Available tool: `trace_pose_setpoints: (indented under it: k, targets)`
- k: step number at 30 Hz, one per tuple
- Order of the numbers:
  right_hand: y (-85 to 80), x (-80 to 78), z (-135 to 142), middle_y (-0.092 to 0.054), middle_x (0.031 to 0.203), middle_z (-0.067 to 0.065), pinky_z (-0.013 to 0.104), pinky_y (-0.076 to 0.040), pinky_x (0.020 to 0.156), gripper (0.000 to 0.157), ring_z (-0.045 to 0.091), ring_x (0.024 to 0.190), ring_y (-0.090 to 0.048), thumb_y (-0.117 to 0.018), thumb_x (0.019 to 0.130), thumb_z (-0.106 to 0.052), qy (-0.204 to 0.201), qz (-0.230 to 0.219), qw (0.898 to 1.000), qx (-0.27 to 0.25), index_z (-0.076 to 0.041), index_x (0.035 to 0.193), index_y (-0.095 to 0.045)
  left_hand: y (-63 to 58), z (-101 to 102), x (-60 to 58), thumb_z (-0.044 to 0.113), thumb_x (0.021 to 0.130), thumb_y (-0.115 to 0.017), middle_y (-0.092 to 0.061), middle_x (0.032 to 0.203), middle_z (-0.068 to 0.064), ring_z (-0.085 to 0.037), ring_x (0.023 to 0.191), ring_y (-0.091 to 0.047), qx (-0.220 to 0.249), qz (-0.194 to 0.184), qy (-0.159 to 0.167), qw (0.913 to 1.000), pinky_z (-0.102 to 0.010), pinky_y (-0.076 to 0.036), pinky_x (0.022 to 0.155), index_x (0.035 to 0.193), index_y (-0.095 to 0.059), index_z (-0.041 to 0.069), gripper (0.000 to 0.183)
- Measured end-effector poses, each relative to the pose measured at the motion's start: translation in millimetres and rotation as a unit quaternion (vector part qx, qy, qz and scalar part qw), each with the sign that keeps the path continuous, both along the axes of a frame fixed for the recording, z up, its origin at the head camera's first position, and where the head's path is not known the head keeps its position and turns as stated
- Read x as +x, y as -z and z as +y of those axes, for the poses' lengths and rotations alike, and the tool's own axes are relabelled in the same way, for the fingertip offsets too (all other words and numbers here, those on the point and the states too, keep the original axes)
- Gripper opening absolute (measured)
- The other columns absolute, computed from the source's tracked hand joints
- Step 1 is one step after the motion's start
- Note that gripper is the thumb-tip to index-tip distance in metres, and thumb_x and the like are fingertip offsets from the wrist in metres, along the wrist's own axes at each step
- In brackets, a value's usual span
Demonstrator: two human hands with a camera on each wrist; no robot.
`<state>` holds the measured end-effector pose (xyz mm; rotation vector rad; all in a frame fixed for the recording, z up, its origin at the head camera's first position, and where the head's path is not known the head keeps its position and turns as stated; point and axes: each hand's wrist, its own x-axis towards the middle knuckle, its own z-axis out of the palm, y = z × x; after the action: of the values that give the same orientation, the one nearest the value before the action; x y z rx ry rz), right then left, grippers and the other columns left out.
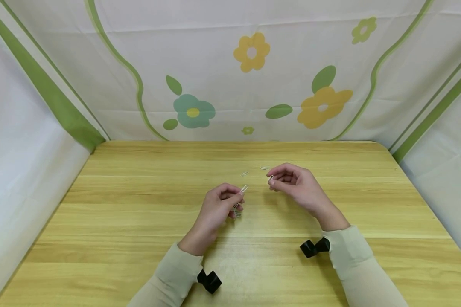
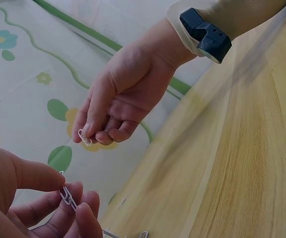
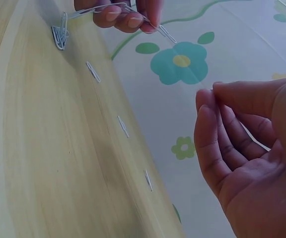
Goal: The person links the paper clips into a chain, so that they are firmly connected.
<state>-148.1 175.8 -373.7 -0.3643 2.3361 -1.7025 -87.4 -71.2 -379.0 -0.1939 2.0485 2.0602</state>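
Left hand: grasps the top of a chain of whitish, bent-wire paper clips, pinching it between thumb and forefinger; the end clip projects past the fingertips, toward the far right.
Chain: runs from the pinch down across the other fingers, its links threaded one through another, to a bunched cluster of clips beneath the left hand; in the right wrist view the cluster lies by the table surface.
Right hand: grasps a single whitish wire paper clip between thumb and forefinger, the rounded end showing beyond the thumb; the remaining fingers are bent inward.
Gap between hands: the single clip and the chain's end clip are near each other but apart, the right hand standing slightly farther from the viewer.
Loose clips: three slender paper clips lie spaced in a row on the far part of the table, beyond the hands; the head view shows two of them.
Table: a flat top of yellowish wood grain with rounded far corners.
Backdrop: white cloth printed with orange, teal and green flowers, rising behind the far edge.
Wrists: pale beige sleeves, each with a black device at the cuff.
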Motion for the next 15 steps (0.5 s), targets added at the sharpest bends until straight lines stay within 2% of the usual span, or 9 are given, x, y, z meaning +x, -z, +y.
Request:
trace_pose_setpoints:
  k: [3, 7, 11, 15]
  targets:
    - [-0.3, 0.3, -0.4, -0.073, 0.109, 0.017, 0.043, -0.065, 0.092, 0.025, 0.026, 0.096, -0.076, -0.075, 0.102, -0.012, 0.0, -0.004, 1.0, -0.005, 0.002, 0.122, -0.068, 0.6, -0.1, -0.3, 0.015, 0.106, -0.069, -0.075, 0.102, -0.016, -0.02, 0.083, -0.071, -0.001, -0.001, 0.001, 1.0, -0.026, -0.052, 0.065, 0.117, -0.07, -0.001, 0.02]
    - [-0.5, 1.0, -1.3, -0.074, 0.109, 0.018, 0.041, -0.066, 0.089, 0.017, 0.022, 0.093, -0.076, -0.073, 0.104, -0.013, -0.003, -0.008, 1.0, -0.022, -0.001, 0.115, -0.067, 0.8, 0.0, -0.3, 0.015, 0.106, -0.069, -0.075, 0.102, -0.015, -0.02, 0.083, -0.071, -0.002, -0.003, 0.0, 1.0, -0.025, -0.052, 0.065, 0.117, -0.07, -0.001, 0.02]
    - [-0.8, 1.8, -2.2, -0.077, 0.112, 0.017, 0.045, -0.066, 0.09, 0.017, 0.018, 0.097, -0.08, -0.071, 0.105, -0.011, -0.017, -0.009, 0.998, -0.058, 0.002, 0.115, -0.064, 0.5, 0.4, -0.2, 0.015, 0.105, -0.069, -0.075, 0.102, -0.016, -0.02, 0.083, -0.071, -0.002, -0.003, 0.0, 1.0, -0.025, -0.052, 0.065, 0.117, -0.07, -0.001, 0.019]
    - [-0.5, 2.4, -2.2, -0.077, 0.111, 0.02, 0.041, -0.066, 0.085, 0.018, 0.019, 0.094, -0.079, -0.071, 0.105, -0.011, -0.021, -0.006, 0.998, -0.066, 0.002, 0.114, -0.063, -0.2, 0.4, 0.3, 0.016, 0.105, -0.07, -0.075, 0.102, -0.016, -0.02, 0.083, -0.071, -0.001, -0.001, 0.003, 1.0, -0.025, -0.052, 0.065, 0.117, -0.07, -0.001, 0.02]
